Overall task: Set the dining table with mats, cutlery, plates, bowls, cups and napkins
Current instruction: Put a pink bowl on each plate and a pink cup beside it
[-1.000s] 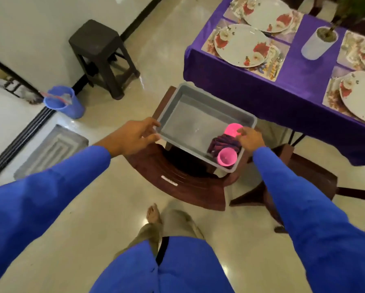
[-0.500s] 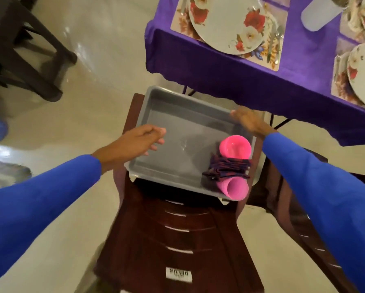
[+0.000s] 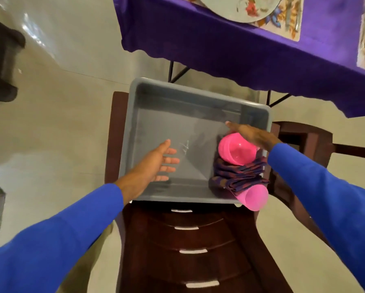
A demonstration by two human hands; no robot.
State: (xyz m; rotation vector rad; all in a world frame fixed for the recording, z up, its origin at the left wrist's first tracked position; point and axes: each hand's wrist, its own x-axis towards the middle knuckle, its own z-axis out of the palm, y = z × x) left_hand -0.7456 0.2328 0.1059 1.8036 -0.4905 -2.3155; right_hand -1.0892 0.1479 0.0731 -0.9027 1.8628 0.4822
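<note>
1. A dark brown slatted wooden chair (image 3: pixel 198 246) fills the bottom centre, its lower part cut off by the frame.
2. A grey rectangular plastic tub (image 3: pixel 166 115) sits on the chair seat; most of its floor is bare, left and centre.
3. The left hand (image 3: pixel 154 166) reaches over the tub's near-left rim, fingers spread and holding nothing.
4. Folded purple-striped cloth napkins (image 3: pixel 238 176) lie in the tub's right corner, with one pink plastic cup (image 3: pixel 254 197) tipped over the near rim.
5. The right hand (image 3: pixel 251 134) lies over stacked pink plastic bowls (image 3: pixel 236 149); I cannot tell whether it grips them.
6. Beyond, the purple-clothed dining table (image 3: pixel 230 45) holds a floral plate (image 3: pixel 240 9) on a mat, both cut off by the top edge.
</note>
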